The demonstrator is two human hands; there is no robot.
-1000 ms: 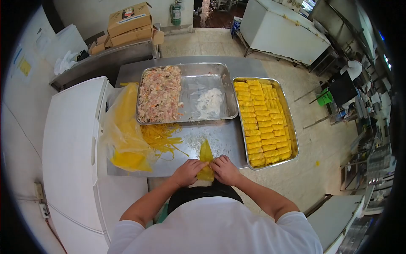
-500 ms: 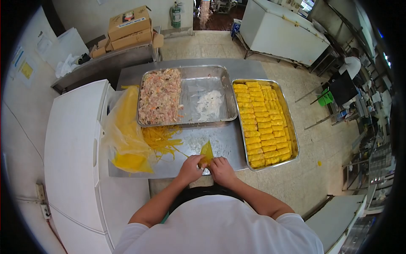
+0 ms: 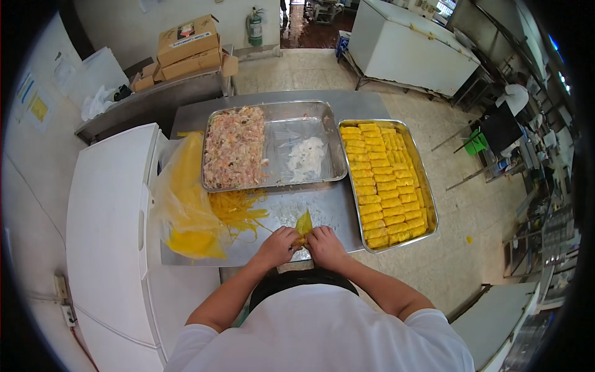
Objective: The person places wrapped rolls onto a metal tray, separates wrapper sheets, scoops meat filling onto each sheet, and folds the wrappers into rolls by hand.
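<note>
A partly rolled yellow wrapper (image 3: pixel 304 224) lies at the front edge of the steel table, its pointed end facing away from me. My left hand (image 3: pixel 278 245) and my right hand (image 3: pixel 325 247) grip its near part from both sides, fingers curled. Beyond them is a metal tray (image 3: pixel 334 162) with minced filling (image 3: pixel 234 147) in its left half and a white paste (image 3: pixel 305 157) in its right. To the right, a second tray (image 3: pixel 433 211) holds several rows of yellow rolls (image 3: pixel 385 180). Yellow strips (image 3: pixel 238 211) lie left of my hands.
A plastic bag with yellow wrappers (image 3: pixel 189 198) lies on the table's left part, beside a white refrigerator (image 3: pixel 105 235). Cardboard boxes (image 3: pixel 188 43) sit behind. A chest freezer (image 3: pixel 409 49) stands at the back right. A person (image 3: pixel 514 98) is at the far right.
The wrapper has become shorter as its near part was rolled up between my hands. The long flat sheet of a second ago now shows only a small pointed tip.
</note>
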